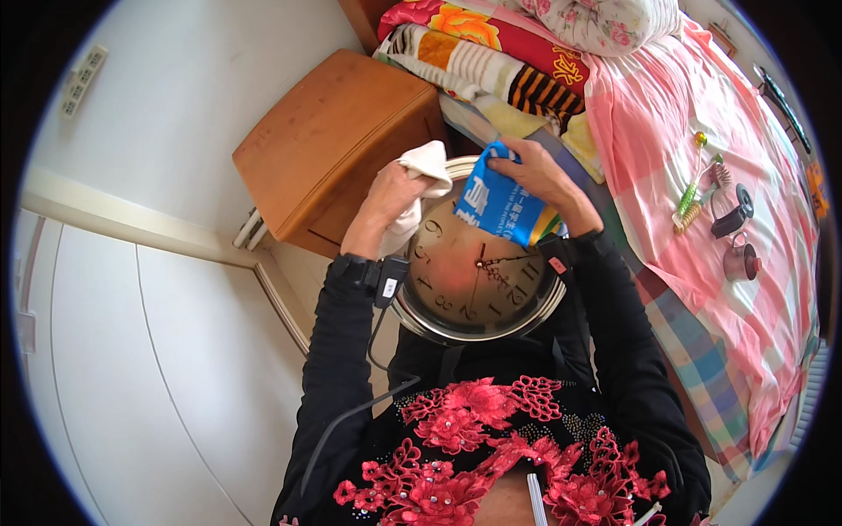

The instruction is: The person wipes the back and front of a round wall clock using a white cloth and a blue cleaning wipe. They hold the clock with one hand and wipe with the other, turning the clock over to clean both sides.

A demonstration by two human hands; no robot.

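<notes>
A round wall clock (454, 276) with a shiny metallic rim rests face up across my lap, its numerals turned sideways and upside down to me. Bunched in my left hand (393, 194) is a white cloth (426, 164), which hangs over the clock's left edge. My right hand (534, 172) pinches a blue printed sheet (503, 200) by its upper corner. That sheet looks soft, bears white writing, and covers the upper right of the dial. Whether it is fabric or plastic I cannot tell.
A wooden nightstand (335, 138) stands beyond my left hand. To the right is a bed with a pink checked sheet (648, 138), folded quilts (487, 62), a hairbrush (721, 175) and a pinkish metal pot-like item (741, 260). A cable (355, 411) runs from my left wrist.
</notes>
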